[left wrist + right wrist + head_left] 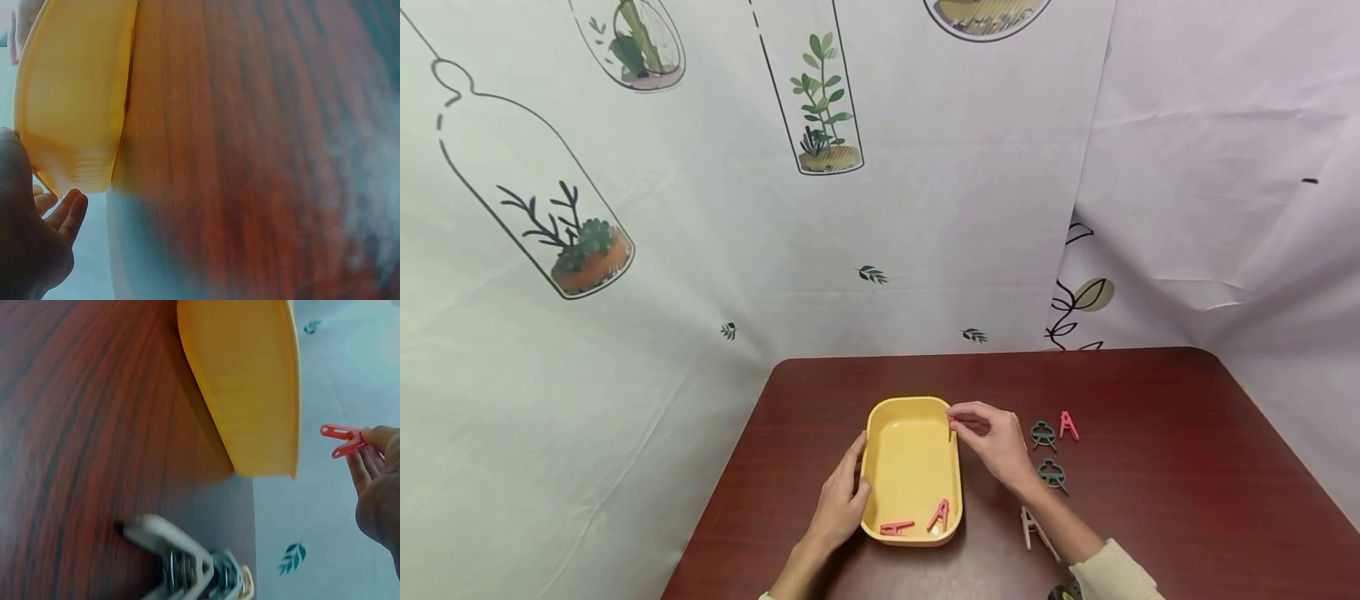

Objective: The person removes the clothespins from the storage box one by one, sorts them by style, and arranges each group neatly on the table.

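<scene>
A yellow tray point(912, 467) stands on the table, with a pink clothespin point(896, 528) and another pink clothespin point(939, 515) lying near its front end. My left hand point(838, 504) grips the tray's left side, thumb by the rim and fingers along the outer wall. At the far right rim, my right hand point(997, 439) pinches a pink clothespin point(342, 437) between thumb and fingers. In the right wrist view that clothespin's two legs point toward the tray. The head view shows it mostly covered by the fingertips.
Right of the tray on the dark red-brown table point(1157, 467) lie two green clips point(1042, 434), one pink clothespin point(1069, 426) and a beige clothespin point(1028, 530) partly behind my right forearm. A dark object point(1063, 592) shows at the bottom edge. Printed cloth hangs behind the table.
</scene>
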Available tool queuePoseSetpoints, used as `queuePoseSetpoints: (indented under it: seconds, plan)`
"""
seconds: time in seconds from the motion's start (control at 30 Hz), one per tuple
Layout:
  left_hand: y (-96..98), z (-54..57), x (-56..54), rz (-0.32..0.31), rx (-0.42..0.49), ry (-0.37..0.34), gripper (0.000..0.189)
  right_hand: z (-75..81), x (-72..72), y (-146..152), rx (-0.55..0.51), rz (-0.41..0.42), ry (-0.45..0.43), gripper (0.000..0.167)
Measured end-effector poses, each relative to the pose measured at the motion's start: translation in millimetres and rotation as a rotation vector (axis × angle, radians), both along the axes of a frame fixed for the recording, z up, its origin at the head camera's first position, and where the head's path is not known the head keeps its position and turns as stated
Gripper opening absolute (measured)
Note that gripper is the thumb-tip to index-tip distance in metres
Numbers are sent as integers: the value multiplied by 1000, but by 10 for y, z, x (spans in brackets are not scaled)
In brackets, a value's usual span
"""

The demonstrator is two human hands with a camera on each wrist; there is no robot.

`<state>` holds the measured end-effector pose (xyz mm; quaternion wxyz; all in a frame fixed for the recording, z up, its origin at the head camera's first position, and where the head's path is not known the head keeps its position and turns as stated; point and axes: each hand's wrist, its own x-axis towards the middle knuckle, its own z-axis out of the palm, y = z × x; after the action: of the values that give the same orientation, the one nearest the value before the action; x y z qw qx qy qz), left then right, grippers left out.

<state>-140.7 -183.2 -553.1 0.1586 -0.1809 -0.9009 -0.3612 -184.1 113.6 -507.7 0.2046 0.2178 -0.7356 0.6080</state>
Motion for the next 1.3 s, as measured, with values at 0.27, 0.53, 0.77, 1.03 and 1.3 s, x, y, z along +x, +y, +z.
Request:
queuePoseSetpoints:
  seconds: [0.27,0.53,0.77,1.03,1.3]
  plan:
    - [2,-7,7,2,4,-7,71,-3,38,316,52,-112,-45,20]
    - [5,-9,5,-1,4,-5,72,8,67,710,-31,-119,-145,19]
    - [11,7,6,-10,13,-3,71,-55,116,1114,-45,-153,-226,19]
    - [16,13,9,-4,8,-1,71,-219,218,1508,4,-234,-250,22]
    - [20,21,13,-3,12,1,72,-392,292,1739,127,-332,-370,25]
